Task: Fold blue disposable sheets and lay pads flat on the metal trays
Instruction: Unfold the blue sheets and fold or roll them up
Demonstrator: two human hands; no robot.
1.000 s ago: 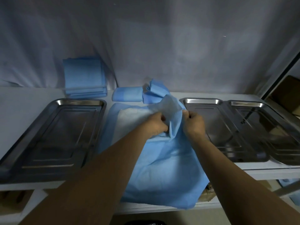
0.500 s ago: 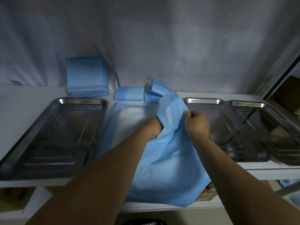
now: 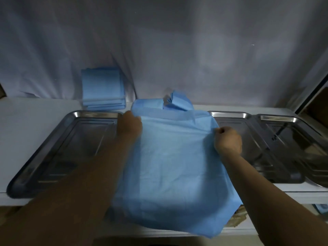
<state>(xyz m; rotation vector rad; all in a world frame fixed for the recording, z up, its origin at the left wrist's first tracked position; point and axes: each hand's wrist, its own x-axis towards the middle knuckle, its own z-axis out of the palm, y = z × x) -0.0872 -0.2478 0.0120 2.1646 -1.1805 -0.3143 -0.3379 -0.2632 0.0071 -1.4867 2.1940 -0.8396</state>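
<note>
Two hands work one blue sheet [image 3: 168,166] at the middle of the tabletop [image 3: 35,112]. The right hand [image 3: 228,142] is clenched around the sheet's right edge, knuckles up, drawing the fabric sideways. The left hand [image 3: 130,124] meets the opposite edge near the far corner, but blur and the fabric hide its fingertips, so whether it pinches or merely presses cannot be told. Set apart in this way, the hands hold the sheet stretched and nearly flat, presumably so that its edges can be squared before a fold is made. The near part of the sheet hangs over the front of the tabletop, unsupported. Along the far edge a darker blue band [image 3: 165,115] shows, probably the border of a pad lying beneath; the rest of it is covered. Metal trays flank the sheet: the left tray [image 3: 53,157] just beside the left hand, the middle tray [image 3: 262,148] just beside the right hand, and the right tray [image 3: 305,148] with its rim against the middle tray's. Behind, against the white drape [image 3: 177,41], sit a stack of folded sheets [image 3: 103,89], a small folded piece [image 3: 147,104] and a loosely bunched piece [image 3: 179,100], apparently set back as supply within reach.
</note>
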